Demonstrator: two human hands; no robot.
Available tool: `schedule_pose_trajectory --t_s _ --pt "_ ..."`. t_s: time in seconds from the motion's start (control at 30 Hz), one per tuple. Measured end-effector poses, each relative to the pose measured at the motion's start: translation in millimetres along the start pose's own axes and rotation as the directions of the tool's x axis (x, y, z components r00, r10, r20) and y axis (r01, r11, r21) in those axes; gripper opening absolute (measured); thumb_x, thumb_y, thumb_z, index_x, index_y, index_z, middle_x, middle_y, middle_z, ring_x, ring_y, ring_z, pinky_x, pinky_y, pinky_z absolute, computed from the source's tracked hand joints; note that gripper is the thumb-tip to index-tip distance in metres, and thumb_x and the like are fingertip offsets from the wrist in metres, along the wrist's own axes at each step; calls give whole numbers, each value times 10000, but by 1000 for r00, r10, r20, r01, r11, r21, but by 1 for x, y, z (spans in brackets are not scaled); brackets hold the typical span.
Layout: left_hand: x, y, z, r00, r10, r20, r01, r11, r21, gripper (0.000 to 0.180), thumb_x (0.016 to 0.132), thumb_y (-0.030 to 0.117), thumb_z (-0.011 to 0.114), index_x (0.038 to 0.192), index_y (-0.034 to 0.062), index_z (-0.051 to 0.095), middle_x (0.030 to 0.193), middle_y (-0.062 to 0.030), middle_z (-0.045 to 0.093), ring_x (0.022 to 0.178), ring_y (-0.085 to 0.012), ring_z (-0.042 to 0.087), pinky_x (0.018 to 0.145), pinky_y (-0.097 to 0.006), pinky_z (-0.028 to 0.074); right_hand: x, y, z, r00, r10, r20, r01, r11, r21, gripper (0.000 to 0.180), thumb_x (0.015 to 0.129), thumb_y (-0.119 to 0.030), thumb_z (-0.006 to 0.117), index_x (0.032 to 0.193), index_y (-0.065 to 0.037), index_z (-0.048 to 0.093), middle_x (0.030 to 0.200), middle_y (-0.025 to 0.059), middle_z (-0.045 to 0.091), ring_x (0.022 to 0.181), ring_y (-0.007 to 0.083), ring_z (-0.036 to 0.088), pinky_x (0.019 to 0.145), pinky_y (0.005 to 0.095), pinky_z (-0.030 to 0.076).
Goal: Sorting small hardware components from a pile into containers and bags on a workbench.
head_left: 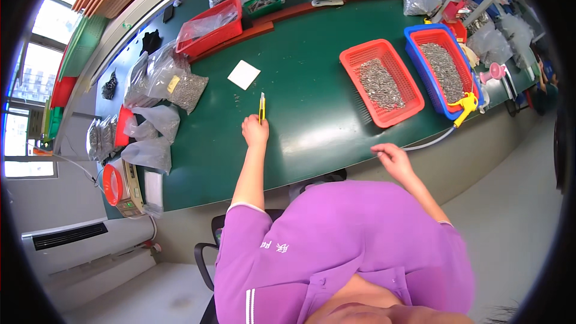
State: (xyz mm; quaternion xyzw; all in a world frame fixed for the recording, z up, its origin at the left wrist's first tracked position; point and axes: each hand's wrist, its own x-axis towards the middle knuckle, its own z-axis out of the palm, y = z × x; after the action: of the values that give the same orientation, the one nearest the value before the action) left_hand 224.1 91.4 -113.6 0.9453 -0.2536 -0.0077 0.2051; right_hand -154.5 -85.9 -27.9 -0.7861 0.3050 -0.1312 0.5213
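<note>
My left hand (256, 132) is closed around the yellow handle of a utility knife (262, 108), its blade end pointing away from me over the green tabletop. Just beyond the knife lies a white square of paper or card (244, 75). A few tiny bits are scattered on the table near it. My right hand (393, 161) hovers at the table's front edge, fingers loosely bent and apart, with nothing visible in them. The nearest thing to it is a red basket (411, 103) of small metal parts (380, 84).
A blue basket (414, 63) with a red one inside, holding metal parts, stands at the right. By it lies a yellow air gun (465, 107) with a hose. Bags of parts (189, 91), a red bin (233, 31) and a scale (127, 187) occupy the left side.
</note>
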Motion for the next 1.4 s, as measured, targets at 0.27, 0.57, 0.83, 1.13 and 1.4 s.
schedule_pose_trajectory --t_s 0.27,0.57,0.83,1.13,1.4 --pt "-133 154 -47 914 361 185 -234 841 -487 207 721 133 687 864 11 600 814 -129 580 768 -270 584 688 -375 474 35 -27 57 849 253 464 -524 516 678 496 967 -383 413 1369 -104 335 1234 122 512 1089 242 547 893 384 474" --pt "-147 150 -73 890 439 119 -316 785 -534 285 779 64 657 1041 1 565 946 -125 577 846 -239 576 767 -335 473 54 -34 80 871 315 377 -482 399 780 301 987 -284 349 1159 -61 454 858 58 566 780 168 598 740 315 505" --pt "-126 77 -58 924 229 306 23 765 -644 218 895 141 566 1073 18 585 994 -77 575 835 -142 552 742 -268 451 48 -8 61 878 463 122 -340 423 840 191 934 -168 359 1080 -67 428 706 23 435 576 114 414 489 264 388" --pt "-99 64 -32 819 294 493 133 738 -661 232 903 133 575 1093 0 564 922 -44 604 835 -103 554 766 -230 453 42 -17 12 872 430 -235 -45 547 836 273 857 -73 393 1123 -30 440 726 52 501 627 140 500 565 274 452" --pt "-86 68 -30 779 303 548 111 794 -597 237 881 153 583 1066 5 591 1009 -79 582 847 -126 560 772 -262 466 22 -13 -143 746 436 -504 67 703 708 403 822 0 504 1207 -6 386 975 94 547 783 135 561 657 250 512"
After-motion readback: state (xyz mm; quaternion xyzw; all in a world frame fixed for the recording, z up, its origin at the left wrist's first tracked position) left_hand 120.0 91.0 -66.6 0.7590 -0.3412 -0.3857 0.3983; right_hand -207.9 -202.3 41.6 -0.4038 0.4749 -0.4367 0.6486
